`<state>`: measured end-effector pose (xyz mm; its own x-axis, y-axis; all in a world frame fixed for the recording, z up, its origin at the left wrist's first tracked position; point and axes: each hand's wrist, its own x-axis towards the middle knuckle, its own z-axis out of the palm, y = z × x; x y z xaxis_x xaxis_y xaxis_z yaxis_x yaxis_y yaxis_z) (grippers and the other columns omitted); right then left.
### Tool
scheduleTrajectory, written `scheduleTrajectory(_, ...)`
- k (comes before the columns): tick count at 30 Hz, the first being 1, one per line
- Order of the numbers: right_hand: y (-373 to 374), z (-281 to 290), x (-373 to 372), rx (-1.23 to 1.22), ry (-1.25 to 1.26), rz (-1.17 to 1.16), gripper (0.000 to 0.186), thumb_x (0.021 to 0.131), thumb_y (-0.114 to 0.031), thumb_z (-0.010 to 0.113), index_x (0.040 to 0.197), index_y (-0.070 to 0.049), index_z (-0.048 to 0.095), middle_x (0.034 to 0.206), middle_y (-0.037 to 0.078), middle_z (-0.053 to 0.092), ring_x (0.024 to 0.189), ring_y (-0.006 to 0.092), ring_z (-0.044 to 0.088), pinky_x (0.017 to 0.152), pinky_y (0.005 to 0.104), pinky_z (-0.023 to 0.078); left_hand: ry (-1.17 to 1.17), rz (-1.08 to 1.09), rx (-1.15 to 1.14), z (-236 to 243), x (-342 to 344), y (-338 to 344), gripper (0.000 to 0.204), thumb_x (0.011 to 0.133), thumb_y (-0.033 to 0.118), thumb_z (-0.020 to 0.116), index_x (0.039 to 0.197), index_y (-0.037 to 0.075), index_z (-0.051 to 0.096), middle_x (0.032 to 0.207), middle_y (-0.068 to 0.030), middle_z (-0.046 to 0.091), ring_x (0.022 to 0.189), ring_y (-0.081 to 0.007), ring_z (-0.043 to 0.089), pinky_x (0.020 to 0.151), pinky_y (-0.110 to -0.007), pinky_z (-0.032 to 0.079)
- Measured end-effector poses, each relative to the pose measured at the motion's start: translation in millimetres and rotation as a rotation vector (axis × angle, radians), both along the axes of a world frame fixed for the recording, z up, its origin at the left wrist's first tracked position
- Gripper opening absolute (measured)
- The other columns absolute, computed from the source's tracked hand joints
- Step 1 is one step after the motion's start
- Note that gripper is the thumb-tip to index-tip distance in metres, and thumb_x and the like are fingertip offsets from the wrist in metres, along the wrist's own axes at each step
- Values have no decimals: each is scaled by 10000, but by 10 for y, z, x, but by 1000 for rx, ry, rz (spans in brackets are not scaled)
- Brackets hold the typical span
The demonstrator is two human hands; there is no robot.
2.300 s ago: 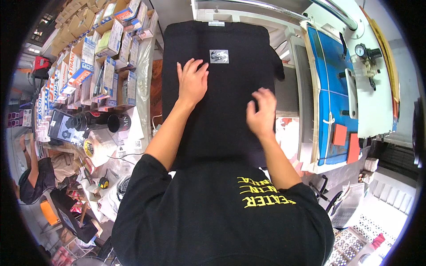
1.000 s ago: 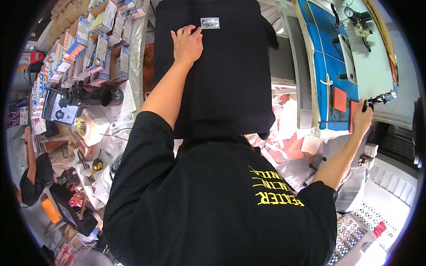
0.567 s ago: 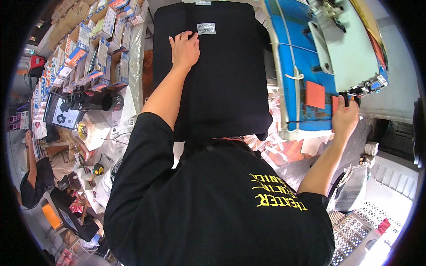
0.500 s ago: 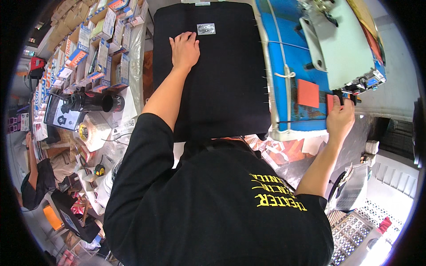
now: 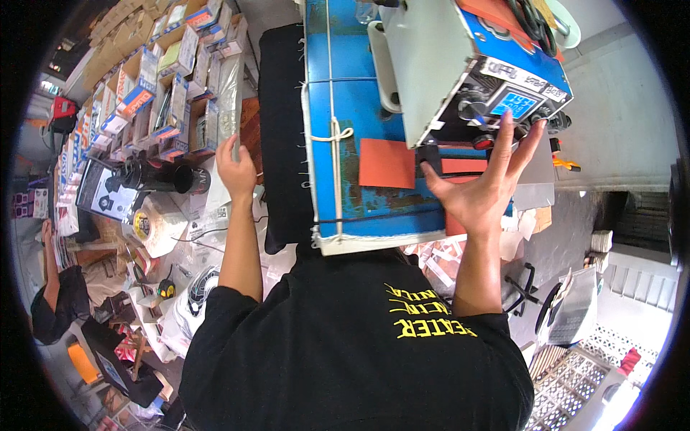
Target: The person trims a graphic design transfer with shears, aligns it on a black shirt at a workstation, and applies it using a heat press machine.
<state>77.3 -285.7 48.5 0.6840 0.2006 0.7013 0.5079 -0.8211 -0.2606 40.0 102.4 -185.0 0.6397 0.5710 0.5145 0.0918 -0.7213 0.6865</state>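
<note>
My right hand (image 5: 480, 190) is spread in front of the control box (image 5: 496, 93) of a heat press. Its fingertips reach the panel beside a lit blue display (image 5: 516, 105), a red button and a dark knob. The thumb lies by a dark bar next to a salmon-coloured pad (image 5: 387, 163). Below the box is the press's blue top plate (image 5: 352, 90), with a string tied in a bow. It covers most of a black cloth (image 5: 280, 144), whose left strip still shows. My left hand (image 5: 236, 171) is at the plastic-covered table edge, thumb apart from the fingers.
Several open cardboard boxes (image 5: 133, 82) stand at the far left, with a black mug (image 5: 162, 176), a tablet (image 5: 108, 188) and a tape roll (image 5: 149, 226) nearer. Another person (image 5: 57, 302) is at the left rim. A chair (image 5: 571, 309) stands at the lower right.
The press's top plate and control box have swung left over the black cloth. My left hand has left the cloth for the table edge; my right hand has moved from the handle to the panel.
</note>
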Motion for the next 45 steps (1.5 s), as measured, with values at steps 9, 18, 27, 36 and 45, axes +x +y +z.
scheduleTrajectory(9, 798, -82, -228, 53, -75, 97, 1155, 486, -383, 935, 1488, -131, 418, 1538, 282, 140, 1405, 482, 266, 1080, 534, 387, 32, 121, -190, -175, -1063, 324, 300, 850, 22, 595, 1143, 1, 655, 1116, -153, 647, 1048, -287, 618, 941, -377, 477)
scheduleTrajectory(18, 797, -309, -563, 1, -40, 306, 445, 824, -309, 782, 1102, 7, 637, 1048, 175, 644, 1007, 356, 610, 905, 460, 468, 53, 201, -215, 37, -2206, -71, 245, 835, 31, 617, 1076, 33, 659, 1115, -165, 636, 1074, -340, 606, 959, -379, 466)
scheduleTrajectory(27, 1027, 189, -524, -531, 258, 118, 428, 901, -512, 608, 941, -98, 709, 803, 146, 707, 779, 388, 689, 687, 494, 533, 34, 313, -363, -10, -2813, -1041, 128, 869, 52, 592, 954, 33, 686, 915, -158, 666, 851, -319, 657, 755, -381, 515)
scheduleTrajectory(36, 759, 198, -367, -569, 236, 570, 474, 847, -378, 689, 1112, 4, 596, 1011, 204, 690, 895, 393, 686, 804, 484, 541, 929, -178, -589, -576, -3606, -2574, 349, 930, 311, 548, 1112, 51, 693, 1135, -174, 677, 1035, -350, 645, 891, -442, 498)
scheduleTrajectory(45, 632, 61, -365, -460, 153, 465, 453, 858, -407, 663, 1140, -55, 617, 939, 172, 721, 849, 343, 708, 764, 455, 558, 977, -51, -756, -2084, -4250, -3074, 508, 982, 445, 438, 1240, 60, 648, 1253, -202, 637, 1207, -383, 565, 1046, -437, 418)
